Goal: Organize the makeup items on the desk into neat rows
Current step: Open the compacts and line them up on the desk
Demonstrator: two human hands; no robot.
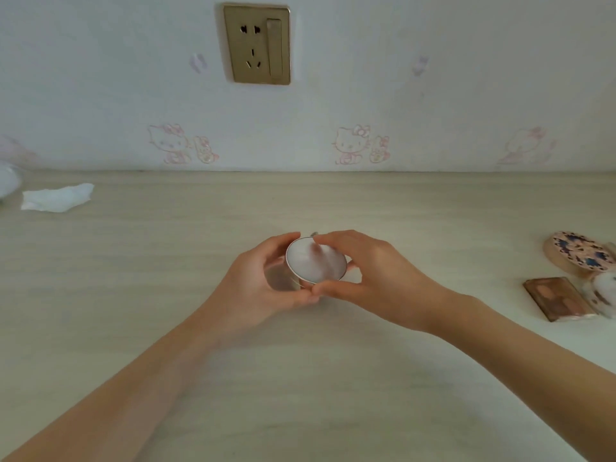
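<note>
**Inspector:** At the near centre of the desk (300, 378), both hands meet on one item. The left hand (263, 288) curls round the underside and side of a round compact (315, 260). The right hand (363, 278) pinches its rim, fingers over the far edge and thumb at the near edge. Whether the compact rests on the desk or is lifted just clear, I cannot tell.

**Clerk:** Its finish?

**Inspector:** A flat, pale, glossy lid with a thin metallic rim. The lower body looks mirrored or clear; motion blur prevents a firmer call. The desk is pale wood-grain laminate, matte.

**Clerk:** Progress on the rows?

**Inspector:** In my judgement, early. No row is visible. At the right edge three items lie bunched and overlapping: a rectangular eyeshadow palette (558, 300) with a glossy clear lid and brown pans, a white rounded item (603, 293) touching it, too blurred to identify, and behind them a round case (580, 255) with a pink-and-blue floral lid, tilted. All remain to be placed.

**Clerk:** Further back?

**Inspector:** Far left, a crumpled white tissue (56, 197), soft and creased. Beyond, a wall papered with faint cartoon-cat prints carries a brass-toned socket plate (256, 45) with a switch.
</note>
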